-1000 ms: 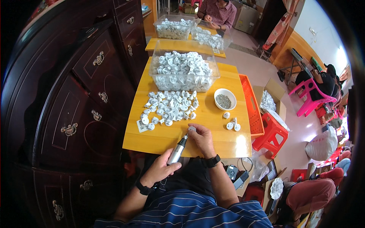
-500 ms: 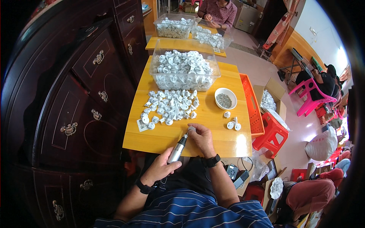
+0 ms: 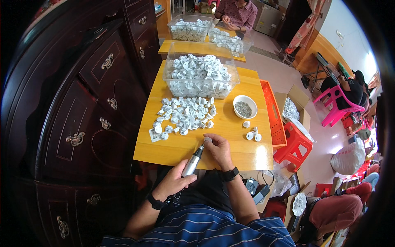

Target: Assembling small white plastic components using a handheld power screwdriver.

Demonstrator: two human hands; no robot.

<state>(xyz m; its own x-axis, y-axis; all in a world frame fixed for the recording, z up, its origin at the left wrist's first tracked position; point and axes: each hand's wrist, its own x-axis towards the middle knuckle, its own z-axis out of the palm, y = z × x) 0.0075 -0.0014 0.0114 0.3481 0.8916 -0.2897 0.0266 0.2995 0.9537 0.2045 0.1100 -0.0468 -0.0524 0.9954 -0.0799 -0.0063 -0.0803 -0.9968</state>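
Observation:
My left hand is closed round a silver and black electric screwdriver, whose tip points up and away from me. That tip meets a small white plastic part pinched in the fingers of my right hand, just above the table's near side. The fingers hide most of the part. Beyond my hands lies a loose pile of similar white plastic parts. A white bowl of small metal screws stands to the right, with a few single white parts nearer me.
A clear plastic bin full of white parts stands at the back of the yellow table. Right of the table are an orange crate and a red stool. Dark wooden drawers line the left. Another person sits beyond.
My hands keep nearly the same position, with the screwdriver still against the white part. The whole view has shifted very slightly.

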